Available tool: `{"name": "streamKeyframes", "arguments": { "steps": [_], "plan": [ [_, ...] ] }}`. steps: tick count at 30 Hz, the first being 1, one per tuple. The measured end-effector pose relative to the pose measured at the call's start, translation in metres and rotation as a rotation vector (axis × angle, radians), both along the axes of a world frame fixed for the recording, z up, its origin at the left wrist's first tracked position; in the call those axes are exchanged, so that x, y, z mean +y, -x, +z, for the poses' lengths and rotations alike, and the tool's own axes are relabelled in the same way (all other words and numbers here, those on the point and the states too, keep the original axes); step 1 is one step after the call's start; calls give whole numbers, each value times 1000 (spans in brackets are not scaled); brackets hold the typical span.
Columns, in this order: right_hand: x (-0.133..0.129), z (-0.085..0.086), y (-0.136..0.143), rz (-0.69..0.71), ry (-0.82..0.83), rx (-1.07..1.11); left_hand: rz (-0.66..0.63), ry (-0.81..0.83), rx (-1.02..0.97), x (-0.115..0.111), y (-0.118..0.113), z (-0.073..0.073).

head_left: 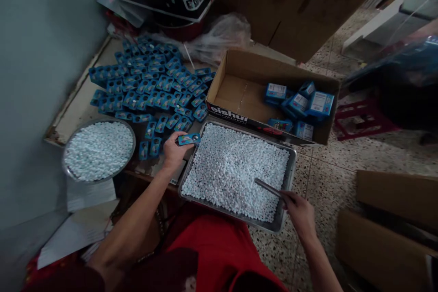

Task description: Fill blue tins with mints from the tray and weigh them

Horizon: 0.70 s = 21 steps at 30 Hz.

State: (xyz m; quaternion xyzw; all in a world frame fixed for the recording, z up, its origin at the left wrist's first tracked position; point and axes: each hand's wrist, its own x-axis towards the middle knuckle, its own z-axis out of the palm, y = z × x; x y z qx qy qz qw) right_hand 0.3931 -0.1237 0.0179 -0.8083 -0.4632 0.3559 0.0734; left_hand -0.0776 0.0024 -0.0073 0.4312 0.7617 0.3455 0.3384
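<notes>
Closest to me, the right hand [300, 213] grips a slim metal tool [268, 188], its far tip resting among small white pellets [232, 164] heaped in a metal tray [275, 226]. At the tray's upper-left corner, the left hand [174, 153] pinches a small blue box [188, 139] with a round spot near its end. I'd judge the step in hand as gathering pellets with the tool; the next move seems to call for a level tool and a steady box, so nothing spills. Left of that sits a round bowl [68, 172], also full of pellets. Beyond the left hand, many more blue boxes [147, 98] stand packed in rows. Behind the tray, an open carton [236, 84] holds loose blue packs [320, 102]; farther back lies crumpled clear plastic [231, 34].
</notes>
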Motion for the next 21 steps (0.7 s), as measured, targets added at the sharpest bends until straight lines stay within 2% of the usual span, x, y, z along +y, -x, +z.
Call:
{"name": "streamKeyframes", "arguments": {
  "steps": [3,6,8,10,11,13,16,17,19,21],
  "plan": [
    [-6,-7,-18,-60,12,-58,29,-27,152,14,10,-14],
    [-13,-14,-31,-151,-25,-24,-24,-63,292,25,7,-38],
    [-14,-22,-24,-214,-57,53,-67,-60,376,29,0,-52],
    [-8,-36,-1,-241,-90,165,-114,-32,458,31,-6,-58],
    [-1,-47,16,-239,-104,225,-143,-10,501,31,-8,-57],
    [17,-72,54,-230,-120,304,-205,21,594,35,-12,-43],
    [48,-110,108,-213,-134,354,-287,-92,734,61,-38,-3],
    [56,-119,120,-203,-136,370,-343,-171,738,79,-56,10],
    [66,-130,133,-185,-140,400,-532,-304,620,126,-112,28],
    [67,-133,133,-176,-144,430,-789,-370,446,178,-184,29]
  ]
}}
